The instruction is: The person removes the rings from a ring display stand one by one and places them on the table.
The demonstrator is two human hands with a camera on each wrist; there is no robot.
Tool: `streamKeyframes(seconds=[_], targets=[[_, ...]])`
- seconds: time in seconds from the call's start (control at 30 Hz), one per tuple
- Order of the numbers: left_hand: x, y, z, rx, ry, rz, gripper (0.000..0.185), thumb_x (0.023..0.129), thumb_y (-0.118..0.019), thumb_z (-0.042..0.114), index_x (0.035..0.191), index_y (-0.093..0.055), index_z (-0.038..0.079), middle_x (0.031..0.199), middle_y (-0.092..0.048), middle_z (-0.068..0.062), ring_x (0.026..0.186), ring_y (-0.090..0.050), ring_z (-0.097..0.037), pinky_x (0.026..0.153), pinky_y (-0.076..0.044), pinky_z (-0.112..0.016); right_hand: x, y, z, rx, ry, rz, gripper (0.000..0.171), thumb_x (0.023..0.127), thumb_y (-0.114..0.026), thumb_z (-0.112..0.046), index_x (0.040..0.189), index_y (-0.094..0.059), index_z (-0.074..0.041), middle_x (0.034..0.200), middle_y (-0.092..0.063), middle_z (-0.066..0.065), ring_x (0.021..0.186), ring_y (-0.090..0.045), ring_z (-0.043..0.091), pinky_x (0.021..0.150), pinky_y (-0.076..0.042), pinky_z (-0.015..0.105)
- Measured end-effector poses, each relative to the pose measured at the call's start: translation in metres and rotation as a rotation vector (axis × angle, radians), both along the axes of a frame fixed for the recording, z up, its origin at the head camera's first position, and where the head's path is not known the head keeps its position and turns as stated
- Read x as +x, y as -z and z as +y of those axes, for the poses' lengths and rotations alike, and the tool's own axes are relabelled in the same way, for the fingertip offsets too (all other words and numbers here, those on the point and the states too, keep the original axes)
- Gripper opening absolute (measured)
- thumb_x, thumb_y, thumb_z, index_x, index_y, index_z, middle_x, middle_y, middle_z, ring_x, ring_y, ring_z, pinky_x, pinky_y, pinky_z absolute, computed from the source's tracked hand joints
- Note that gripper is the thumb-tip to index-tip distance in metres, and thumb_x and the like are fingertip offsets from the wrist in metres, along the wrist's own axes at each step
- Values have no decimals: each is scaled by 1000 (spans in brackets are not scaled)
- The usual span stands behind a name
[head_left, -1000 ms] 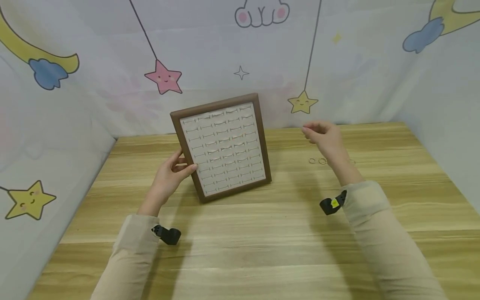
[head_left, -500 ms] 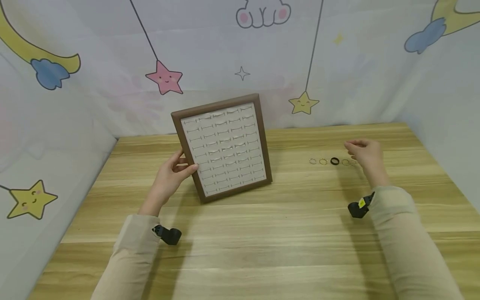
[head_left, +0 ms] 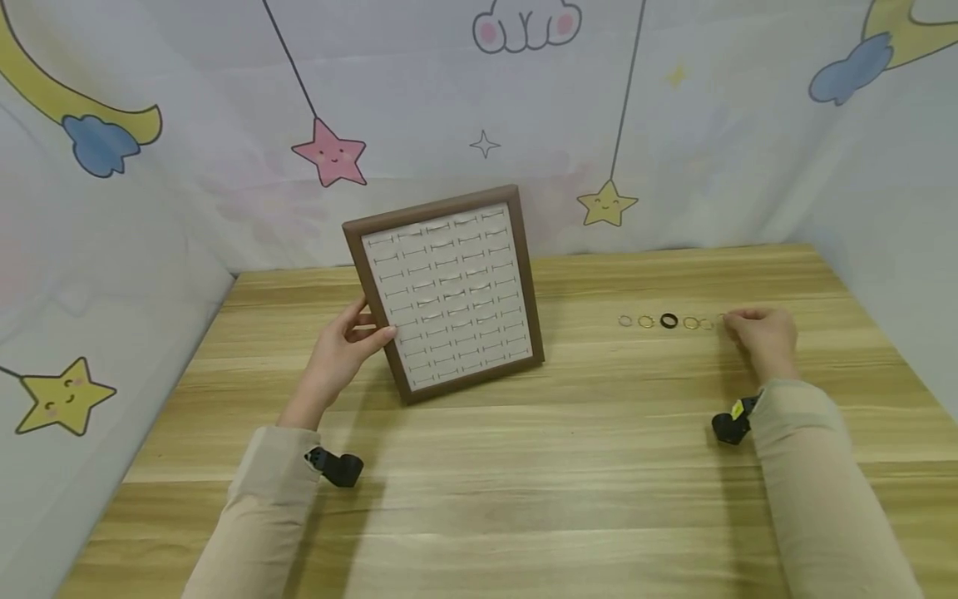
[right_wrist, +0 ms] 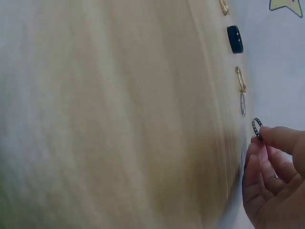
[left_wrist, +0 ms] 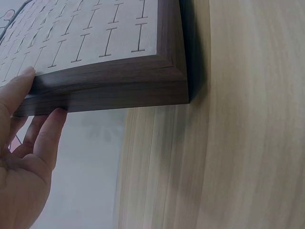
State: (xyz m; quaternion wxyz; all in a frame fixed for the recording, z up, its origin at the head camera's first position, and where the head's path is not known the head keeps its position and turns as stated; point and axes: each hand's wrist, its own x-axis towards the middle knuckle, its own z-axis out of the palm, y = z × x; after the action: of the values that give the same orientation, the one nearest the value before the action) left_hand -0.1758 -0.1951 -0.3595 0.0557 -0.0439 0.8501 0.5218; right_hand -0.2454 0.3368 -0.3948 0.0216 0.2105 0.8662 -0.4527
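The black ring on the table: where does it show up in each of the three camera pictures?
Head: black ring, third from the left in the row of rings, right of centre.
Left wrist: not in it.
Right wrist: black ring, upper right.
Shared landmark: the wooden table.

A matt dark wood-look frame is holding a pale, soft-looking slotted pad (suede-like), standing on a smooth light woodgrain table near shiny metal rings.

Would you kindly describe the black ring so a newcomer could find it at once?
On the wooden table, right of the brown-framed ring tray, a short row of rings lies by the right hand. The black ring is third from the tray: thick and dark, unlike its thin metal neighbours.
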Motion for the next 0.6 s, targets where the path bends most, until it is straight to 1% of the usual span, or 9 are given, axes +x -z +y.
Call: streamKeyframes(seconds=[0.17,0.27,0.43,0.6], targets=[[1,-1,0,3,-2,-4,85,91,-63,40,155,-11,20,145,-41,-17,135,-42,-33,108,-40,-50,1,2,3,16,-4,-1,39,94,-56,-20,120,-59,9,47,-47,-31,49,-50,-10,52,-45,9],[1,-1,1,4,-2,-4,84,91,-63,39,155,-12,20,144,-42,-17,135,-43,-33,108,-40,-50,2,3,4,29,-11,-9,43,94,-55,-21,123,-57,12,47,-47,-31,49,-50,-11,52,-45,9],[1,-1,1,-1,-3,-1,85,91,-63,39,155,-12,19,144,-42,-17,134,-44,-33,108,-41,-50,2,2,4,53,-18,-31,46,95,-55,-24,123,-57,12,47,-47,-30,50,-50,-10,52,-44,10],[1,-1,0,0,-1,-4,85,91,-63,38,155,-11,19,145,-41,-17,135,-43,-33,108,-40,-50,3,1,3,57,-13,-34,43,94,-57,-23,120,-60,11,46,-48,-30,49,-50,-10,52,-44,10]])
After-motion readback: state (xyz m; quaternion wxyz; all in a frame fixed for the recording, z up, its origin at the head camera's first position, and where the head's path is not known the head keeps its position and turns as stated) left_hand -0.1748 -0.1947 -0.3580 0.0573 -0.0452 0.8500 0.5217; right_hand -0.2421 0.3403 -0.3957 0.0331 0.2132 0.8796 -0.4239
